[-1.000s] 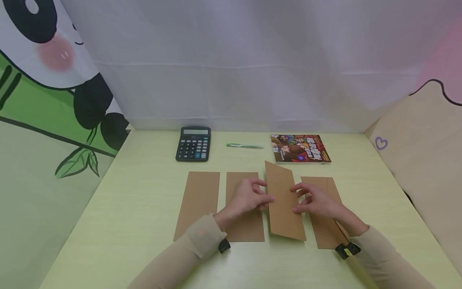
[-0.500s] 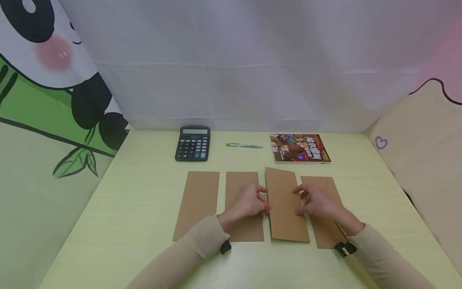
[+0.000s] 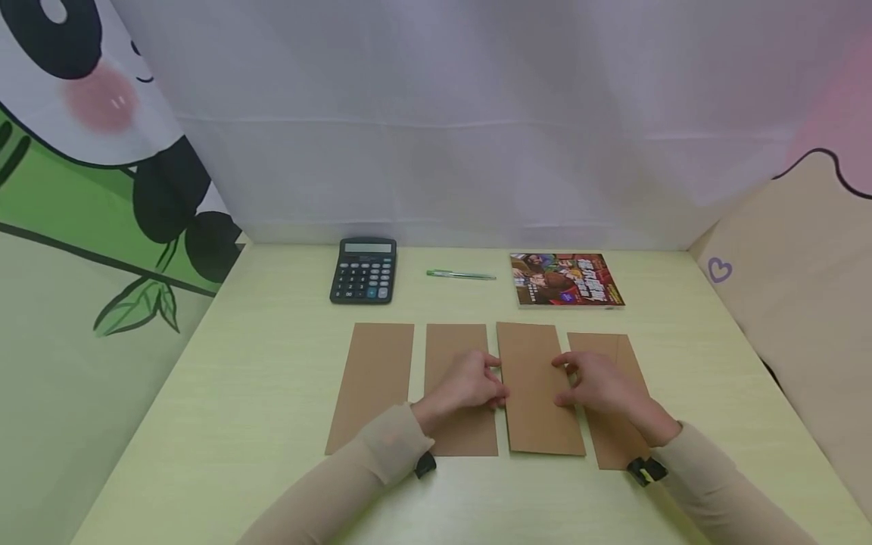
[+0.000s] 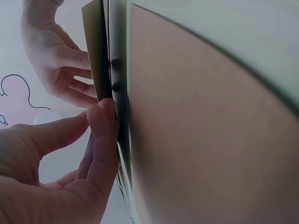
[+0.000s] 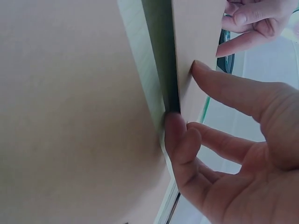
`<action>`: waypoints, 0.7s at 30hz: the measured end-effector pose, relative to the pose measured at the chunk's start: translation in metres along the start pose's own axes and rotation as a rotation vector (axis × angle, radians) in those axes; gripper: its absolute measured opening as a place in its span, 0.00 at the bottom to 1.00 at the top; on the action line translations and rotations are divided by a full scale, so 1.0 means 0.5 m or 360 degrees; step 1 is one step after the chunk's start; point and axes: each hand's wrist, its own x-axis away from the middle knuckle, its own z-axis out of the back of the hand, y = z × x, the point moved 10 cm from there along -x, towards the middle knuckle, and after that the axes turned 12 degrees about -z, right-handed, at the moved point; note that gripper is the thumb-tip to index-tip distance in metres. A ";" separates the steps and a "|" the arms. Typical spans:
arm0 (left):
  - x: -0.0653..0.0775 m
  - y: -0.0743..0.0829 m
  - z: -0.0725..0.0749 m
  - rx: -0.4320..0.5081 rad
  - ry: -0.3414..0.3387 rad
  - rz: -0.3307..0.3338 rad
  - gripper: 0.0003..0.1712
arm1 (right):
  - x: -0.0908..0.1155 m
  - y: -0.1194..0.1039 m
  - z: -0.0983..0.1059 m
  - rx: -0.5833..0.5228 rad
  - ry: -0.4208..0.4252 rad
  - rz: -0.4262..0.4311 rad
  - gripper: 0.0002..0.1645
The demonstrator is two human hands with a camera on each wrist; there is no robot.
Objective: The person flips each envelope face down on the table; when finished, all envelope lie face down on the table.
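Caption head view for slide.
Left hand and right hand hold a brown rectangular cardboard piece by opposite edges above a pale yellow table.

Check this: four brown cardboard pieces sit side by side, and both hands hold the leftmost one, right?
Not the leftmost: the head view shows the left hand and right hand holding the third cardboard piece from the left. The rest is right.

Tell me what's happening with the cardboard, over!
Left hand, right hand: pinching opposite edges. Third cardboard panel from left: raised slightly off table. Calculator, pen, book: beyond it, not in the way.
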 end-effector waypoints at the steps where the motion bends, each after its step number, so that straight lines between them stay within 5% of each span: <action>1: 0.000 -0.001 0.000 -0.0005 -0.0002 0.0006 0.32 | 0.001 -0.002 0.000 0.0000 -0.0003 -0.0004 0.34; 21: 0.001 -0.024 -0.009 0.0063 -0.0053 0.0249 0.30 | -0.001 -0.008 -0.007 0.0092 -0.0044 -0.0072 0.34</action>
